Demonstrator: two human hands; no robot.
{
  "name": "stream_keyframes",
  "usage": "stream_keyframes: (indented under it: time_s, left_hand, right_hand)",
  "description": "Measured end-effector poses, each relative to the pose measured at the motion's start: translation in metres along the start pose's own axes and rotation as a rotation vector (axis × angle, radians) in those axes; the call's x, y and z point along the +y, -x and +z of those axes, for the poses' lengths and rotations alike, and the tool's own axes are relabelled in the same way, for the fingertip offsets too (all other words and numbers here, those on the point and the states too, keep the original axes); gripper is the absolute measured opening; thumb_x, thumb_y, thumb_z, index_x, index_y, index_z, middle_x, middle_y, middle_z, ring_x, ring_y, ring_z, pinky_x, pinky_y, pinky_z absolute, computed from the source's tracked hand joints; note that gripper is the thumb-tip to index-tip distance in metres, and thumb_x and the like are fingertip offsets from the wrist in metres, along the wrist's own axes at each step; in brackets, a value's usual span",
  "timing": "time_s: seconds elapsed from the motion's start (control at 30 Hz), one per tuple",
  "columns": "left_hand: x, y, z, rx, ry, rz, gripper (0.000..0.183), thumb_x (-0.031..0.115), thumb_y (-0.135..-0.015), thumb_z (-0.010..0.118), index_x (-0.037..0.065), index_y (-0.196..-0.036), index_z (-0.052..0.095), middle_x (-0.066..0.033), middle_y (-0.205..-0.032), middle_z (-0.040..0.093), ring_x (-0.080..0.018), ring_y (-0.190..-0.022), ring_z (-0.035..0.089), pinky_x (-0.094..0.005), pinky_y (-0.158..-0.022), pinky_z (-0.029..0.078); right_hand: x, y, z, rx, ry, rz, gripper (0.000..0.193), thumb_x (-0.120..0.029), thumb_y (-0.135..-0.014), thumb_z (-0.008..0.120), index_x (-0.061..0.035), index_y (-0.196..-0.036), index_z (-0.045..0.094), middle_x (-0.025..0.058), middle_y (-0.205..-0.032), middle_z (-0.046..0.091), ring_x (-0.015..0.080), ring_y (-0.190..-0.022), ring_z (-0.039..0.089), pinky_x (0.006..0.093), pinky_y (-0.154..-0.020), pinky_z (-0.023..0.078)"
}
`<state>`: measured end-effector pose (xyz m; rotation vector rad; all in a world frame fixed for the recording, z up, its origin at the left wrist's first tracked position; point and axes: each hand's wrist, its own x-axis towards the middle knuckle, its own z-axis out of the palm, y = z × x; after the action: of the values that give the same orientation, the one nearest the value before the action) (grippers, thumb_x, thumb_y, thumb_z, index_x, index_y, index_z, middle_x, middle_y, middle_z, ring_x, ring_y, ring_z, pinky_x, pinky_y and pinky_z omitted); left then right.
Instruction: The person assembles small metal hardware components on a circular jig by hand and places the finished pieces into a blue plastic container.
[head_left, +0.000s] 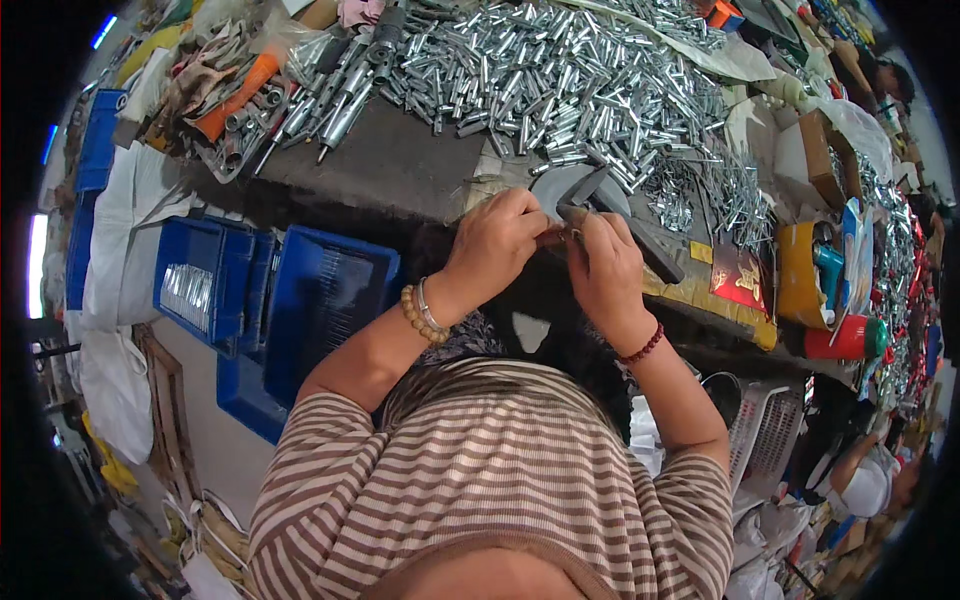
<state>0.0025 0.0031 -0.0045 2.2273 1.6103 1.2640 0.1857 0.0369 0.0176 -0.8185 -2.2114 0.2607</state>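
Note:
At the bench's near edge my two hands meet, fingertips almost touching. My left hand (490, 243) is closed in a pinch, with a beaded bracelet and a metal bangle on its wrist. My right hand (608, 268), also pinched closed, wears a dark red bead bracelet. Whatever sits between the fingers is too small and covered to name. Just beyond them lies a round grey disc (556, 184), with a dark angular metal tool (586, 187) over it. A dark bar (652, 252) slants beside my right hand. A big heap of short shiny metal tubes (560, 80) spreads behind the disc.
Blue plastic bins (330, 235) stand left of my lap, one holding thin metal pieces. Screwdriver-like tools (345, 105) and an orange-handled tool (235, 100) lie at the back left. Thin metal pins (738, 205), a yellow container (803, 272) and a red jar (838, 338) are right.

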Motion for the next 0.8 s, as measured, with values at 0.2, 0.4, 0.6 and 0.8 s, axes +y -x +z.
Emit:
stream_keyframes:
  time_s: [0.2, 0.4, 0.6, 0.8]
  left_hand:
    - [0.001, 0.002, -0.004, -0.045, 0.050, -0.045, 0.006, 0.010, -0.084, 0.076, 0.011, -0.090, 0.075, -0.0053, -0.090, 0.061, -0.0275, -0.086, 0.064, -0.0422, -0.073, 0.053]
    - [0.000, 0.003, -0.003, -0.026, 0.035, 0.008, 0.015, 0.012, -0.082, 0.080, 0.012, -0.098, 0.079, -0.0056, -0.090, 0.061, -0.0258, -0.081, 0.064, -0.0387, -0.069, 0.053]
    - [0.000, 0.002, -0.002, -0.038, 0.059, -0.030, 0.016, 0.011, -0.083, 0.080, 0.012, -0.098, 0.080, -0.0059, -0.090, 0.061, -0.0259, -0.081, 0.065, -0.0392, -0.070, 0.053]
    - [0.002, 0.000, -0.005, -0.066, 0.039, -0.042, 0.018, 0.010, -0.081, 0.081, 0.010, -0.099, 0.078, -0.0064, -0.091, 0.062, -0.0273, -0.082, 0.065, -0.0399, -0.071, 0.053]
  right_hand:
    - [0.006, -0.005, -0.026, -0.057, -0.139, 0.140, 0.036, 0.000, -0.083, 0.073, -0.0049, -0.117, 0.067, 0.0114, -0.096, 0.068, 0.0329, -0.091, 0.065, 0.0454, -0.080, 0.053]
    - [0.031, 0.000, -0.053, -0.244, 0.356, 0.233, 0.029, -0.006, -0.084, 0.072, -0.0036, -0.113, 0.069, 0.0149, -0.096, 0.065, 0.0369, -0.092, 0.064, 0.0460, -0.081, 0.052]
    - [0.007, 0.010, -0.072, -0.103, 0.058, 0.336, 0.027, -0.003, -0.086, 0.071, -0.0065, -0.113, 0.069, 0.0118, -0.096, 0.064, 0.0350, -0.086, 0.067, 0.0447, -0.072, 0.054]
    - [-0.013, 0.024, -0.079, -0.140, 0.181, 0.146, 0.031, -0.001, -0.088, 0.067, -0.0133, -0.117, 0.072, 0.0073, -0.099, 0.062, 0.0296, -0.073, 0.067, 0.0405, -0.062, 0.054]
